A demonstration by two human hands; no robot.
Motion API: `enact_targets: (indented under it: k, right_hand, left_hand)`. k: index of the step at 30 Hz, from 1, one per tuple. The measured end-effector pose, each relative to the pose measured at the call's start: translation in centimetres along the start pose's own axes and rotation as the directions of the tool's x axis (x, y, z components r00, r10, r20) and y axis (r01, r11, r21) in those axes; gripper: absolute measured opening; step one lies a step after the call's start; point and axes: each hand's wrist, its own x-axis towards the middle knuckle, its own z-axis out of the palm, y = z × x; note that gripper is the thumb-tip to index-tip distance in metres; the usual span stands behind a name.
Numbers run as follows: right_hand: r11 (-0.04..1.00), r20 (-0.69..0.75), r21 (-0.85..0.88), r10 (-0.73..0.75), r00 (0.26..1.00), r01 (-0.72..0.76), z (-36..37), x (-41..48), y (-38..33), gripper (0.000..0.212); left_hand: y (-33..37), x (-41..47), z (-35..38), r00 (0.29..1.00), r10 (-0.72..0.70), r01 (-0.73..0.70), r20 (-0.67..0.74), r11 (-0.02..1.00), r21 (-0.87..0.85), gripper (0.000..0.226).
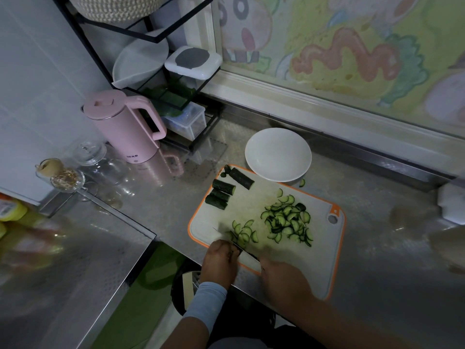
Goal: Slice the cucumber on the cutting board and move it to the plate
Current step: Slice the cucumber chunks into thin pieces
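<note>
A pale cutting board (309,268) with an orange rim lies on the steel counter. Three uncut cucumber chunks (241,178) sit at its far left corner. A heap of half-moon slices (288,220) lies near the middle right, and a smaller fan of slices (242,233) lies by the near left edge. My left hand (220,261) curls over a cucumber piece there, which is mostly hidden. My right hand (286,280) grips a knife (247,255) whose blade stands against my left fingers. The white plate (278,154) sits empty beyond the board.
A pink kettle (128,127) stands at the back left beside glass jars (88,154). A black wire rack (161,79) with containers is behind it. One stray slice (302,183) lies on the counter by the plate. The counter edge runs just under my hands.
</note>
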Motion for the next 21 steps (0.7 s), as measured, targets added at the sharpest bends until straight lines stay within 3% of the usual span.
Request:
enact_targets:
  k: [9, 14, 16, 21]
  right_hand:
    - [1.000, -0.063, 0.005, -0.017, 0.998, 0.017, 1.0, 0.2, 0.3, 0.046]
    - [0.999, -0.035, 0.025, -0.041, 0.999, 0.041, 0.0, 0.9, -0.7, 0.027]
    - [0.999, 0.014, 0.027, -0.026, 1.000, 0.025, 0.5, 1.8, -0.8, 0.032]
    - [0.995, -0.077, 0.089, -0.035, 0.996, 0.042, 0.9, 3.7, -2.3, 0.026]
  left_hand:
    - [0.0, -0.1, 0.0, 1.000, -0.007, 0.007, 0.006, 1.000, -0.001, 0.012]
    - [-0.1, 0.0, 0.2, 1.000, 0.001, -0.001, -0.022, 1.000, -0.019, 0.014]
    - [-0.4, -0.1, 0.4, 1.000, 0.009, -0.009, -0.023, 1.000, -0.026, 0.010]
    - [-0.3, -0.2, 0.5, 0.998, 0.024, -0.026, -0.057, 0.999, -0.039, 0.015]
